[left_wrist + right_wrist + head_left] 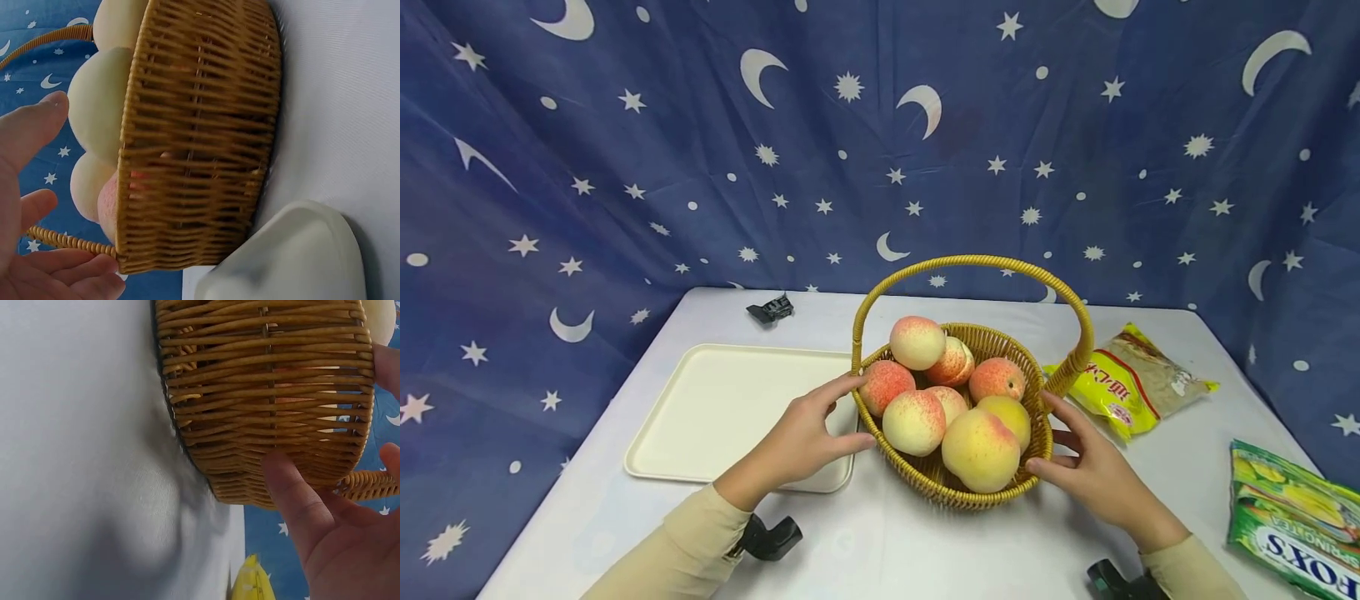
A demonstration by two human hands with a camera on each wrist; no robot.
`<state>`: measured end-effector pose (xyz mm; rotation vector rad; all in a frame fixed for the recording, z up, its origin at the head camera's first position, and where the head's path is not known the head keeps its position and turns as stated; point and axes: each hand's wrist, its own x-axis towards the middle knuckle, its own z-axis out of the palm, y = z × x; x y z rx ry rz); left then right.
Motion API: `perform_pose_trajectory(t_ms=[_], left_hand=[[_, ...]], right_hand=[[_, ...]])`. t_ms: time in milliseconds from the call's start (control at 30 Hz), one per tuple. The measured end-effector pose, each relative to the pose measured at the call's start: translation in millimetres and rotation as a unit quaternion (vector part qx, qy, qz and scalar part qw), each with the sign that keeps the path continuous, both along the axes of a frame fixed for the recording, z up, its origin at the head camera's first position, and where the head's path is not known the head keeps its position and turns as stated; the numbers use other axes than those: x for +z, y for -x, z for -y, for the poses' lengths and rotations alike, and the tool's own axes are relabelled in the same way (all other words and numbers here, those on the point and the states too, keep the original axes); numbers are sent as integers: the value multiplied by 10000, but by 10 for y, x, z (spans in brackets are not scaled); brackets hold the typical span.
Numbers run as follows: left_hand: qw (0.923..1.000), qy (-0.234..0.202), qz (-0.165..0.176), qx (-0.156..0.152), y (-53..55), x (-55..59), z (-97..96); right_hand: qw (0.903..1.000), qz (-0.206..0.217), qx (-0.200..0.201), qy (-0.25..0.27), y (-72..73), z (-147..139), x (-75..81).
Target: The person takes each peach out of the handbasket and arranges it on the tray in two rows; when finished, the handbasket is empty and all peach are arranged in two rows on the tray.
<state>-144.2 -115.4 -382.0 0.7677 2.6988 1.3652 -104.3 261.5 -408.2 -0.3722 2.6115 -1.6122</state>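
The basket [977, 500] is standing upright on the counter [910, 550], a little in from the far edge, with the tray [730, 400] lying toward the left edge and the yellow bag [1135, 387] toward the far right corner. Heaped peaches [981, 450] are filling it, some rising above its rim, and the handle [966, 261] is arching over them.

The left grip [801, 442] is touching the left rim by the handle's foot with extended fingertips, its thumb standing apart from the weave. The right grip [1097, 475] is spreading loosely against the right wall, one finger lying along the outside; neither is clenching round anything.

The weave is looking stiff but light, with a little give between its strands, so most of the weight is probably coming from the load. The peaches are seeming matte rather than slippery, yet the top ones are sitting loose and could roll if the basket were tilting. The handle's crown is offering one hold; opposite sides of the wall, below the rim, are probably offering a steadier one.
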Motion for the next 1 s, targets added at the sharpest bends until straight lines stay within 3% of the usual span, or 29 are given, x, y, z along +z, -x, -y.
perform_pose_trajectory(t_ms=[167, 467, 667, 833, 1000], left_hand=[[9998, -91, 150, 52, 111, -12, -73], [9988, -277, 395, 115, 330, -40, -130], [9984, 31, 171, 530, 295, 33, -146], [9995, 83, -183, 235, 230, 82, -244], [9993, 186, -315, 49, 256, 84, -354]], right_hand=[[9998, -180, -72, 24, 81, 23, -13], [9991, -100, -270, -308, 213, 16, 12], [9989, -4, -247, -399, 263, 3, 32], [9994, 65, -207, -286, 287, -26, 50], [9993, 109, -195, -294, 326, -45, 46]])
